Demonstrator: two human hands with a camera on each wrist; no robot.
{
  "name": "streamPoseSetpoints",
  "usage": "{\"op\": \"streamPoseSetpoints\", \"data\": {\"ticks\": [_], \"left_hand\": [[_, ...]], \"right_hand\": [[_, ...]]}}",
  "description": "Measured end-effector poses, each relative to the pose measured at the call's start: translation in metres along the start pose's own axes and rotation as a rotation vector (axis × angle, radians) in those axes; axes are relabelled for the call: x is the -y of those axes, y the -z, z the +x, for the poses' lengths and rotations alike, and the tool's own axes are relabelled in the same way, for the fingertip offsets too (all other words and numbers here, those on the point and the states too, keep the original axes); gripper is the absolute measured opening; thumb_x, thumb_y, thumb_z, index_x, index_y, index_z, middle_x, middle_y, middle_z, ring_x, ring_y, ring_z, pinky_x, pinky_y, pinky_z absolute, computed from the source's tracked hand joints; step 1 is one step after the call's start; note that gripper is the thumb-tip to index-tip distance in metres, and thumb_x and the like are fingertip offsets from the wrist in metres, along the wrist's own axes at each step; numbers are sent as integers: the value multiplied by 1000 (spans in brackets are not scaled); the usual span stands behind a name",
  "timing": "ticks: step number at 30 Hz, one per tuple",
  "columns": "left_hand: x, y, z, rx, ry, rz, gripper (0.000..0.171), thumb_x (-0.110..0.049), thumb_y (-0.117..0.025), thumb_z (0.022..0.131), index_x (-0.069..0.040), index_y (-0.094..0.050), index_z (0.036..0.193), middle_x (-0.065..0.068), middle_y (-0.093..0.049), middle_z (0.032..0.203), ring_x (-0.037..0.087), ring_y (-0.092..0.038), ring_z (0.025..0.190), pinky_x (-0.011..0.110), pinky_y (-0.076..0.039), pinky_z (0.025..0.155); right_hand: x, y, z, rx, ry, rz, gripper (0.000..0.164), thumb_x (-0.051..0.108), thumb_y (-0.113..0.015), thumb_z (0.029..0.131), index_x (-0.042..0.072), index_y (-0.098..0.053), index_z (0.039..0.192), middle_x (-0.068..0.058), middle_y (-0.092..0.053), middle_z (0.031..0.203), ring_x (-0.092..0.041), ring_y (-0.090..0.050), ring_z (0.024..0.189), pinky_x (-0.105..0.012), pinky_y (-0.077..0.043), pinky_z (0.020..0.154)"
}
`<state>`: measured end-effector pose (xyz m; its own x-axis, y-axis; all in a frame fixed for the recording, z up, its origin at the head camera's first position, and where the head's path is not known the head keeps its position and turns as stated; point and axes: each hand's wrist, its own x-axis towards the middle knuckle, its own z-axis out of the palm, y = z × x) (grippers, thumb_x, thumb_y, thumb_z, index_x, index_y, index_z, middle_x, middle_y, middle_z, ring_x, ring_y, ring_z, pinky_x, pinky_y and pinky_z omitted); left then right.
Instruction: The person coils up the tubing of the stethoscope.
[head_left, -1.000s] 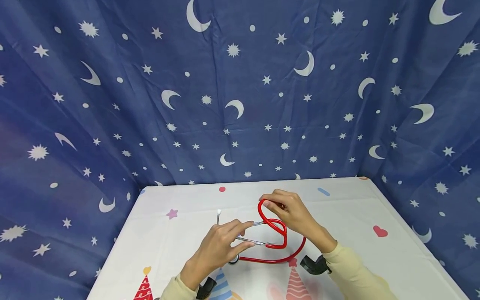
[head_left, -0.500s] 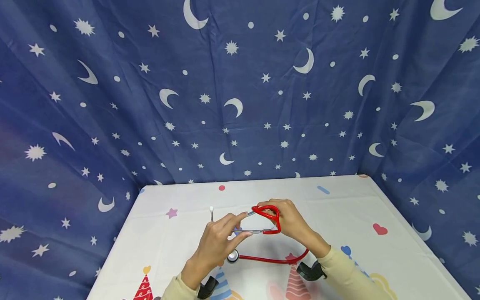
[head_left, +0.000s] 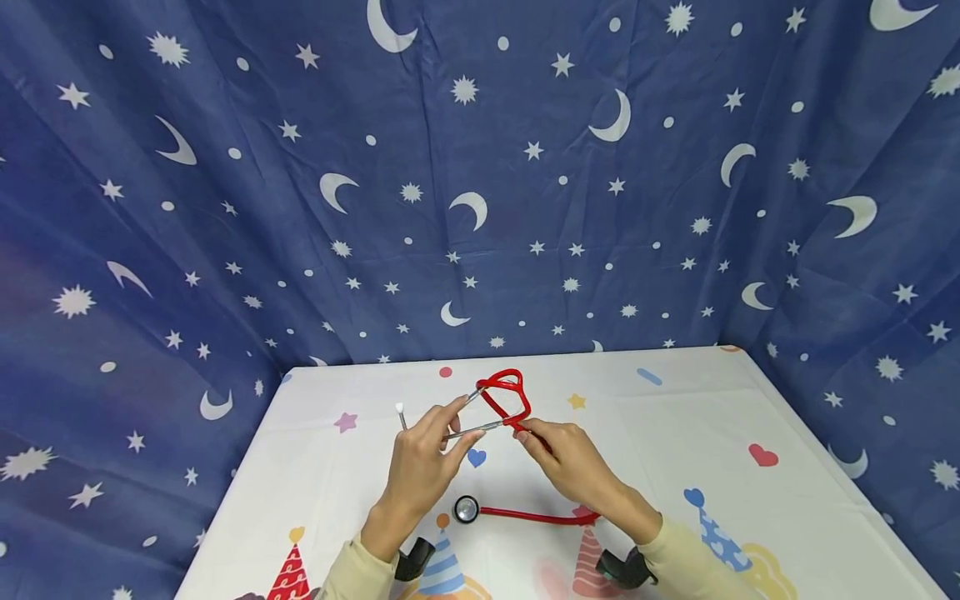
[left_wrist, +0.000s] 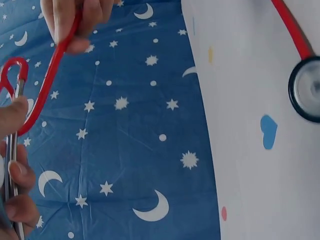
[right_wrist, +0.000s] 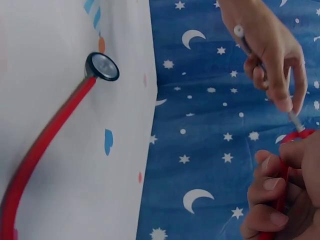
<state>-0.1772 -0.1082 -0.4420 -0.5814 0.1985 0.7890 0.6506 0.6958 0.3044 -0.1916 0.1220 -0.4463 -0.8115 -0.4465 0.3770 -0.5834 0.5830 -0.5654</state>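
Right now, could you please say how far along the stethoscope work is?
Already off the table: the eartube end of the stethoscope. In hand: the metal tubes, pinched by the left hand, and red tubing, gripped by the right hand. Probably remaining: the chestpiece, untouched on the table.

The stethoscope's chestpiece (head_left: 467, 509) lies on the table (head_left: 315, 483), the curtain (head_left: 517, 208) behind.

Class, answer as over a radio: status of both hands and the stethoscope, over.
Left hand on the metal ear tubes. Right hand gripping red tubing. Stethoscope's chest piece on the table. No obstruction seen, over.
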Motion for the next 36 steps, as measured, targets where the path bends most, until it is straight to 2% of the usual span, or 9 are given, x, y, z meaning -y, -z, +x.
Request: {"op": "streamPoseSetpoints", "data": {"ticks": [5,10,16,23,30,36], "left_hand": [[6,-2,0,-37,58,82,51,-22,-86,75,-7,-66,119,-3,-58,72,3,-41,55,13,-33,49],[8,-5,-1,-38,97,112,49,-24,-85,77,-7,-66,119,-4,-58,73,3,-38,54,14,-30,47],[10,-6,-2,-34,97,153,48,-25,-83,79,-8,-66,120,-4,-59,72,6,-48,53,17,-36,47],[20,-4,-3,-19,55,218,48,-27,-81,81,-7,-66,121,0,-61,72,10,-53,51,21,-40,45],[28,-1,-3,-12,91,249,47,-26,-81,81,-7,-66,122,0,-61,73,11,-55,53,23,-41,45],[29,0,0,6,108,232,48,-26,-80,82,-9,-65,124,1,-63,73,12,-57,54,23,-42,46]], "right_hand": [[4,0,-8,28,0,-9,16,25,-57,100,13,-68,99,15,-37,60,4,-30,52,-15,-29,48],[10,0,-11,23,29,1,19,26,-57,101,12,-69,100,15,-38,60,5,-30,52,-15,-31,48],[15,4,-16,8,34,-4,20,26,-58,100,10,-70,101,16,-38,60,6,-30,52,-14,-31,47],[20,17,-23,45,9,4,15,25,-61,98,13,-70,100,18,-39,61,7,-31,51,-14,-31,46],[22,31,-27,48,35,19,16,24,-62,98,12,-71,102,17,-42,62,7,-32,52,-14,-33,46],[26,45,-26,47,48,21,17,24,-63,97,11,-71,104,17,-48,64,6,-34,53,-15,-35,46]]}}
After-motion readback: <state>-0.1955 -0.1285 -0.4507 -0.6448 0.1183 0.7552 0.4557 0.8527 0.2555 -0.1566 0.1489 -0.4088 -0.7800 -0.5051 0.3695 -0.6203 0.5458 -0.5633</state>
